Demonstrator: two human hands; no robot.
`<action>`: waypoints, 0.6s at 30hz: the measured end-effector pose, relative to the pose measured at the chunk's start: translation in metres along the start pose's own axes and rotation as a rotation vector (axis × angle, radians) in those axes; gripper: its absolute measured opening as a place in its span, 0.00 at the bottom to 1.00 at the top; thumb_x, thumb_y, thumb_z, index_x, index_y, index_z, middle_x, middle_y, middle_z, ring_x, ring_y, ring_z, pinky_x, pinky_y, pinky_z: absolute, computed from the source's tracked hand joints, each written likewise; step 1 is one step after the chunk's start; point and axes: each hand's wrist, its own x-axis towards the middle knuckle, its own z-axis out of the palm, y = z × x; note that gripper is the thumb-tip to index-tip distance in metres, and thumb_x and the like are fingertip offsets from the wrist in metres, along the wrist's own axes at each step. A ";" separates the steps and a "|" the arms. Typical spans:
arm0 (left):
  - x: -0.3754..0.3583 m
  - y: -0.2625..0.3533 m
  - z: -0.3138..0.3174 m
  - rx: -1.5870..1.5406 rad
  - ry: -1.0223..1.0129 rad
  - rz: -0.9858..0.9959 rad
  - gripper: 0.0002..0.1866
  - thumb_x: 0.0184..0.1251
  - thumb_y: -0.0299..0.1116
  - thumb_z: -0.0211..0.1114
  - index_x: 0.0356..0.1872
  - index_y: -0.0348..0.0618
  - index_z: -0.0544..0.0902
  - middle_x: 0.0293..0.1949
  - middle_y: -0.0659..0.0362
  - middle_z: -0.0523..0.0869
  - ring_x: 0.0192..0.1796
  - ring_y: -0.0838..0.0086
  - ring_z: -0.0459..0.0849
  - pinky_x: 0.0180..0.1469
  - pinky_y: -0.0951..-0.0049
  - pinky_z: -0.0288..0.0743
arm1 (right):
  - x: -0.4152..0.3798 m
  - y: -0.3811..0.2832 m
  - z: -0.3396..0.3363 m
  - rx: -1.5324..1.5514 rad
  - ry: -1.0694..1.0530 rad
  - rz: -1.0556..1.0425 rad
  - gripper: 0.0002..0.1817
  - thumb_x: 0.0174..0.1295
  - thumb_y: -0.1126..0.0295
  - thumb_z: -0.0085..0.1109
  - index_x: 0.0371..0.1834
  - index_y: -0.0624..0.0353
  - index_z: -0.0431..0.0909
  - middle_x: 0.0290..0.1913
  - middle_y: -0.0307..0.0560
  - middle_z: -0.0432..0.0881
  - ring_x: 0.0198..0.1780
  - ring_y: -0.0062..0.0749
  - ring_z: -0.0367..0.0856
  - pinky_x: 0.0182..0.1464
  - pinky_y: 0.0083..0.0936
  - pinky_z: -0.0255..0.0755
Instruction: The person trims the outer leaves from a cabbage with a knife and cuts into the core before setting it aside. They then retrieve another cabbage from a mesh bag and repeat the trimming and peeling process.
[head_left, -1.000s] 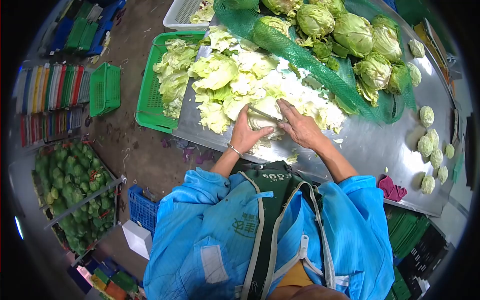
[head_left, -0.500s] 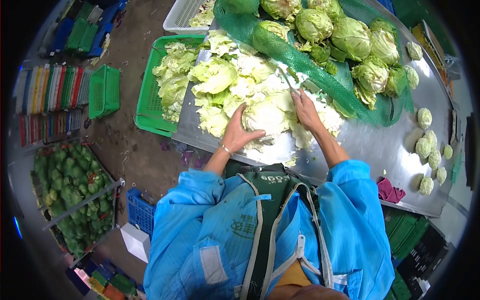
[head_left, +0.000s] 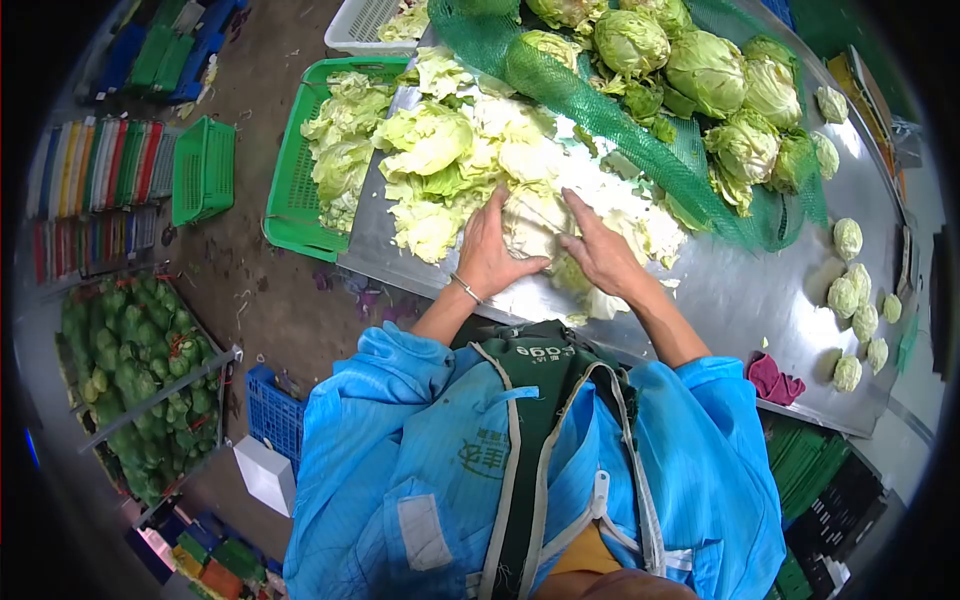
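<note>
A worker's left hand (head_left: 490, 250) cups the side of a pale cabbage head (head_left: 533, 222), thumb spread wide, near the front edge of a metal bench (head_left: 740, 290). The head sits between both hands; whether the right hand (head_left: 607, 255) grasps anything cannot be told. Loose leaves (head_left: 430, 150) spread beyond the grip, and a green crate (head_left: 288, 190) stands to its left. Green netting (head_left: 630, 140) and large cabbages (head_left: 707, 75) lie beyond and right, small heads (head_left: 842, 296) farther right.
</note>
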 end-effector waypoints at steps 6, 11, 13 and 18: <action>-0.004 -0.002 0.011 -0.059 0.047 -0.119 0.55 0.39 0.49 0.80 0.67 0.32 0.61 0.62 0.39 0.71 0.65 0.49 0.68 0.68 0.54 0.59 | 0.017 -0.013 0.004 -0.040 0.000 0.050 0.28 0.71 0.55 0.45 0.67 0.61 0.59 0.65 0.68 0.65 0.54 0.63 0.76 0.55 0.46 0.72; -0.010 0.002 0.008 0.058 0.010 0.049 0.54 0.40 0.45 0.79 0.69 0.34 0.61 0.66 0.40 0.68 0.68 0.50 0.67 0.69 0.57 0.61 | 0.042 0.018 -0.003 0.187 0.049 0.337 0.22 0.73 0.56 0.43 0.57 0.66 0.65 0.44 0.69 0.79 0.47 0.60 0.80 0.49 0.45 0.73; -0.012 -0.005 0.002 0.020 -0.015 0.052 0.54 0.41 0.43 0.79 0.70 0.35 0.59 0.68 0.41 0.67 0.70 0.51 0.65 0.70 0.57 0.59 | 0.036 0.017 -0.009 0.368 0.057 0.361 0.21 0.73 0.57 0.43 0.55 0.67 0.65 0.37 0.68 0.80 0.44 0.58 0.81 0.48 0.44 0.73; -0.028 0.004 0.005 -0.191 0.075 -0.156 0.56 0.42 0.43 0.79 0.71 0.34 0.55 0.67 0.39 0.63 0.70 0.49 0.61 0.71 0.55 0.55 | 0.014 -0.013 0.007 0.256 0.113 0.229 0.25 0.66 0.53 0.56 0.53 0.65 0.68 0.45 0.68 0.79 0.44 0.52 0.81 0.46 0.42 0.73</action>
